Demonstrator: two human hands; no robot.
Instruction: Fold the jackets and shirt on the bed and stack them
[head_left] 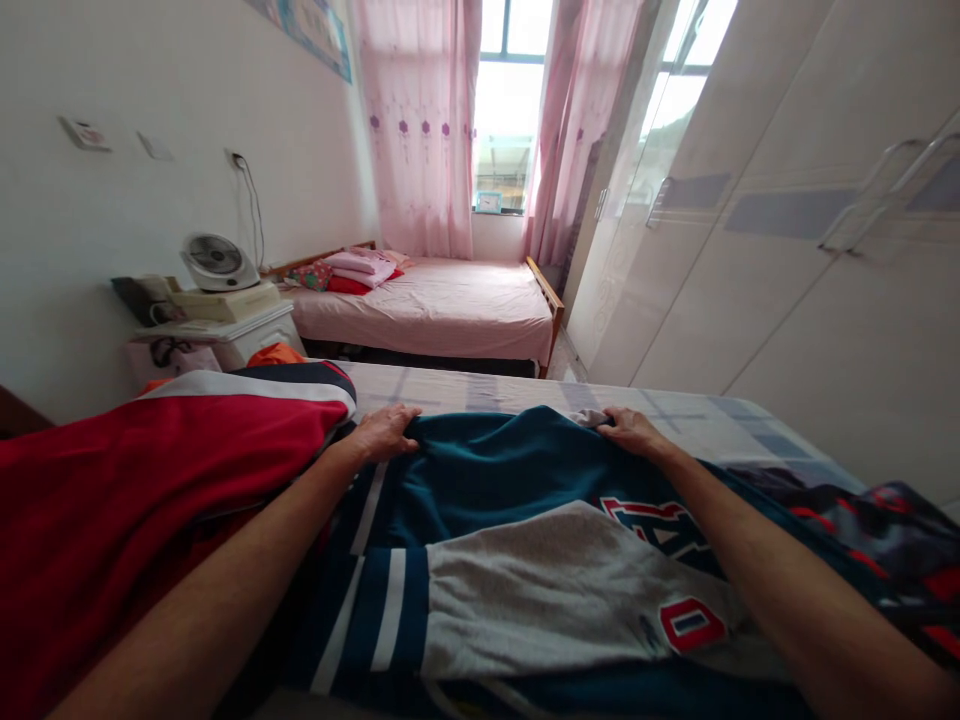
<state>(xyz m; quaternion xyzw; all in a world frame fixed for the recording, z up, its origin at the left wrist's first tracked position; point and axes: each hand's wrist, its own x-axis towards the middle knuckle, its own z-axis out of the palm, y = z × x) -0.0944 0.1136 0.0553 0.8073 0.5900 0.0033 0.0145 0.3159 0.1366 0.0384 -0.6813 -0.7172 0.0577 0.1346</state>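
Observation:
A teal jacket (480, 470) with a grey sleeve (525, 590), striped cuffs and red-and-white letter patches lies spread over the near bed. At its far left edge, my left hand (386, 432) grips the cloth between thumb and fingers. My right hand (630, 430) pinches the far right edge, where a bit of grey fabric (589, 417) shows. The grey sleeve is folded across the jacket's front. Left of the jacket, a red garment (187, 450) with white and dark bands lies beneath and beside my left forearm.
Dark clothing with red patches (877, 520) lies at the right on the checked bedsheet (697, 410). Beyond stands a second bed (450, 310) with folded pink bedding (364, 265). A small fan (217, 260) sits on a white cabinet (262, 335). Tall wardrobes (750, 280) line the right.

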